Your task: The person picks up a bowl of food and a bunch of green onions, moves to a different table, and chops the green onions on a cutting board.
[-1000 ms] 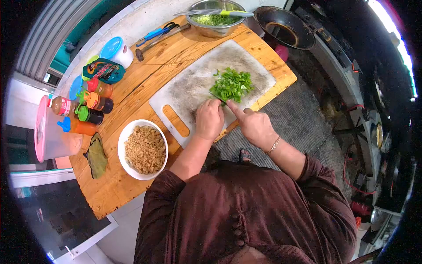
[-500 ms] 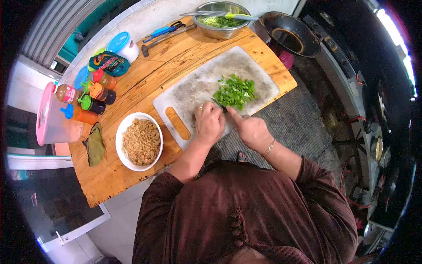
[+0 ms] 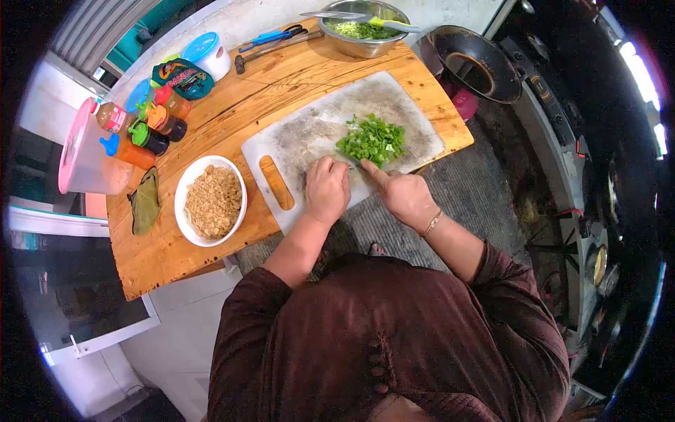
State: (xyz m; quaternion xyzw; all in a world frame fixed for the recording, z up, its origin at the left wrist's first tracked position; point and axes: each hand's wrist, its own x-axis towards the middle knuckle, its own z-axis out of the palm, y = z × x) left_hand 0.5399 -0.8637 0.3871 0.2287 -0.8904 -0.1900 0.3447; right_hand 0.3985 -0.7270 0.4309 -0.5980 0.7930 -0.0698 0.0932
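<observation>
My left hand [image 3: 328, 188] rests on the near part of the white cutting board [image 3: 281, 141], its fingers curled together; whatever may be under them is hidden. To its right, my right hand [image 3: 406, 197] is closed with the index finger stretched forward, as if along the back of a knife. The knife itself is mostly hidden in this frame. A pile of chopped green onion [image 3: 373, 139] lies on the board just beyond my right fingertip. Small green bits sit between the two hands.
A white bowl of brown crumbly food [image 3: 213, 202] stands left of the board. Sauce bottles [image 3: 149, 138] and a pink-lidded tub [image 3: 95, 158] are further left. At the back are a hammer [image 3: 278, 51] and a steel bowl [image 3: 365, 46] with a knife across it. A wok [image 3: 478, 67] stands right.
The view has shifted slightly. A dark knife blade showed between my hands earlier and is now hardly visible. My hands sit a little further apart, and the pile looks more gathered.
</observation>
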